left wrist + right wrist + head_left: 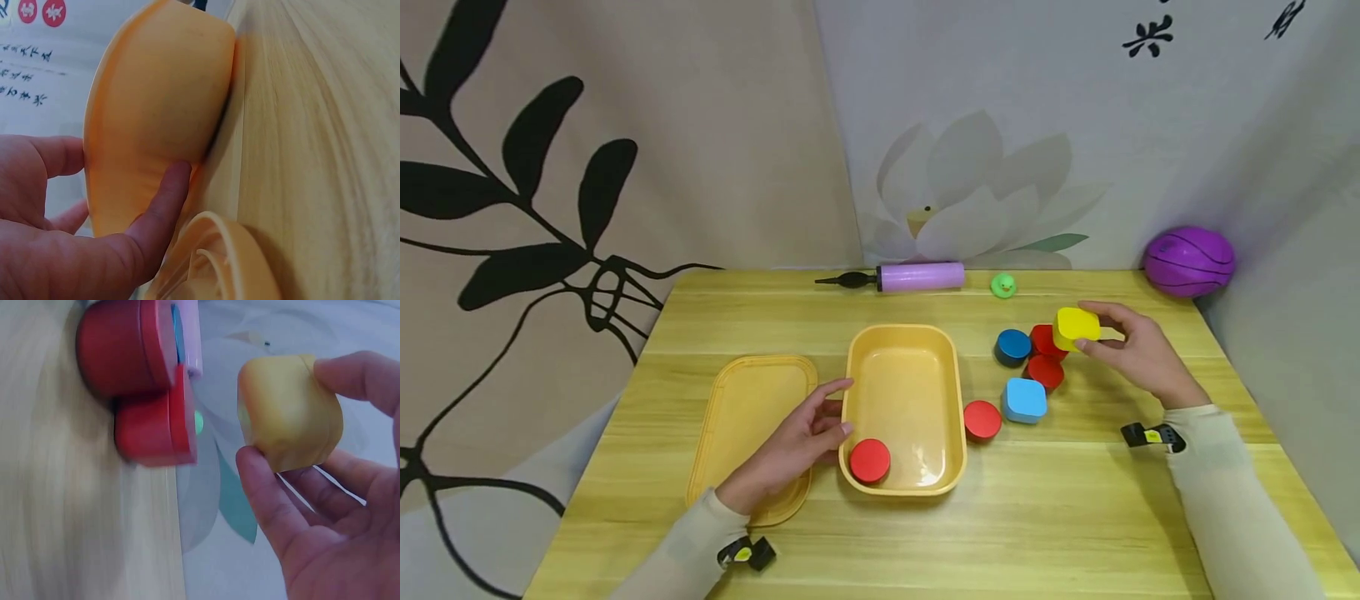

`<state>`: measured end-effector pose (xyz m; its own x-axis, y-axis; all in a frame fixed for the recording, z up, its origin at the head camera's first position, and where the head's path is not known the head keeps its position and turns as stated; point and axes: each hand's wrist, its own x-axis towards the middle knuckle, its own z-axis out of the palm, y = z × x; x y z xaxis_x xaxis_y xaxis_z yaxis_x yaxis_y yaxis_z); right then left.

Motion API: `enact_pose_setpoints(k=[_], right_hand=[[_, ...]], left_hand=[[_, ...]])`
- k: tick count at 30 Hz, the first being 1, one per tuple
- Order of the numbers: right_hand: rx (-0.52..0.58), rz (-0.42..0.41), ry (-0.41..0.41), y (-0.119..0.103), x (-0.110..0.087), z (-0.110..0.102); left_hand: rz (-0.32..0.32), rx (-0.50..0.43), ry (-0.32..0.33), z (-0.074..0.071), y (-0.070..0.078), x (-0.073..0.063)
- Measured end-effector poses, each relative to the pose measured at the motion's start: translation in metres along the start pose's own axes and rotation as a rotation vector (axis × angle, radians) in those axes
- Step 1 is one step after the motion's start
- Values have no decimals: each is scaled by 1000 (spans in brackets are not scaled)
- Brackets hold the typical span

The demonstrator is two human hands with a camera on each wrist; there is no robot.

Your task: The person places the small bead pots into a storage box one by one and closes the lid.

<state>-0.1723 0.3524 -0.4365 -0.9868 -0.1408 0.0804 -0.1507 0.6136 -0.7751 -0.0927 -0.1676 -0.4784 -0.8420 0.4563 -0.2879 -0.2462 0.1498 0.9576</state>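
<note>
My right hand [1138, 350] pinches a yellow rounded-square block [1075, 328] between thumb and fingers, raised above the table. A seam runs round the block near one end in the right wrist view. Just under it stand a red block [1044, 372] and another red block [153, 428], touching each other. My left hand [797, 442] rests against the left side of an orange-yellow tray [961, 433]; its thumb touches the outer wall and a fingertip meets the rim in the left wrist view. A round red block [869, 462] sits in the tray's near left corner.
Right of the tray are a round red block [982, 421], a light blue square block [1024, 401] and a dark blue round block [1012, 347]. The tray's lid [752, 408] lies to its left. Along the back are a purple pump [921, 277], green duck [1003, 285] and purple ball [1189, 262].
</note>
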Motion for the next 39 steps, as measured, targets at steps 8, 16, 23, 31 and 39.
enact_pose_setpoints(k=[8, 16, 23, 31, 39], right_hand=[[65, -34, -35, -27, -1, 18], [57, -151, -89, -58, -3, 48], [65, -281, -169, -75, -5, 75], [81, -390, -241, -97, -8, 104], [50, -422, -365, -118, -14, 131]], left_hand=[[8, -10, -6, -1, 1, 0], [16, -27, 3, 0, 0, -2], [6, -28, 9, 1, -1, -3], [6, -27, 3, 1, -2, -1], [14, -18, -3, -1, 0, -2]])
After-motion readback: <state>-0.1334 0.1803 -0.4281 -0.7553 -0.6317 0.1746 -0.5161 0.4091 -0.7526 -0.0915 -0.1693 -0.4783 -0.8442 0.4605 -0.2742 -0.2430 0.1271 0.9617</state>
